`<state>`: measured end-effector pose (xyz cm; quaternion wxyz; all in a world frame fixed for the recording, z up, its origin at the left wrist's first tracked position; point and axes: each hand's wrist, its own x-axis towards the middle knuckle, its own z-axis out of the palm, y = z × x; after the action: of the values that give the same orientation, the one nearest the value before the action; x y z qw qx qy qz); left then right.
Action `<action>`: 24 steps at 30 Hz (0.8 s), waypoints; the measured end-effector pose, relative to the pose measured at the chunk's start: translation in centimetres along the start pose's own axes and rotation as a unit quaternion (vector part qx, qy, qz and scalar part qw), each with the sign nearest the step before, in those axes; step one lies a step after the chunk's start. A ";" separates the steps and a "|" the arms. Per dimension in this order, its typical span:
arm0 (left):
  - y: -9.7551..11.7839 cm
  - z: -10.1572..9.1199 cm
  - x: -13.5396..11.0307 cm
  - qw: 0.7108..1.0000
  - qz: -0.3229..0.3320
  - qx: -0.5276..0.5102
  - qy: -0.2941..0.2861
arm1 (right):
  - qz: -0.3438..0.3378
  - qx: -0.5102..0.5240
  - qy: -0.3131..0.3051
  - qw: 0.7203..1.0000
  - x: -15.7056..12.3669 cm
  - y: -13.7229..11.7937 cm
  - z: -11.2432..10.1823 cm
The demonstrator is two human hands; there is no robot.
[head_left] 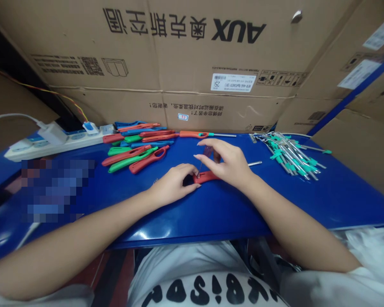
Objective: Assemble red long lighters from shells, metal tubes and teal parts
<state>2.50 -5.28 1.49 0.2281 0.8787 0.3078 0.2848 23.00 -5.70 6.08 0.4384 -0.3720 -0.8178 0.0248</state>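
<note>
My left hand has its thumb and forefinger pinched on the end of a red lighter body, which lies on the blue table between my two hands. My right hand has its thumb and fingers together on a purple-handled screwdriver, tilted, its shaft running down to the lighter beside my left fingertips.

Toward me from both hands, the blue surface runs to the table's near edge, with some room there. Beyond them, the cardboard box stands like a wall, an orange lighter at its foot. Forward and left of my left hand, a heap of coloured handles crowds that side, the power strip farther out. Right of my right hand, past a gap of table, lies a bundle of metal tubes.

My right hand covers the lighter's middle; a metal rod shows past my knuckles, but I can't see the join. The screwdriver's tip is hard to make out. Small bits by my left wrist are half hidden, and a patch left of my left forearm is blurred out.
</note>
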 end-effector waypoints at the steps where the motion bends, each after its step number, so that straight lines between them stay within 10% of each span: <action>1: 0.0 0.0 0.0 1.000 0.000 0.000 0.001 | -0.007 -0.022 0.004 1.000 0.0 0.0 0.0; 7: 0.0 0.0 0.1 1.000 -0.006 -0.001 -0.007 | 0.021 0.110 -0.046 0.993 -0.1 -0.1 0.3; 13: 0.0 0.0 0.0 1.000 -0.003 0.000 -0.002 | -0.012 -0.019 -0.003 1.000 0.0 -0.1 -0.1; 19: 0.2 -0.1 0.0 1.000 -0.008 0.001 -0.006 | 0.044 0.178 -0.096 0.978 0.2 -0.1 0.1; 24: 0.1 0.0 0.0 1.000 -0.006 0.009 -0.005 | 0.008 0.033 -0.024 0.999 0.1 0.1 -0.2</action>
<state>2.58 -5.33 1.53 0.2234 0.8804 0.3146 0.2757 23.16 -5.61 6.27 0.4303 -0.3635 -0.8238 0.0643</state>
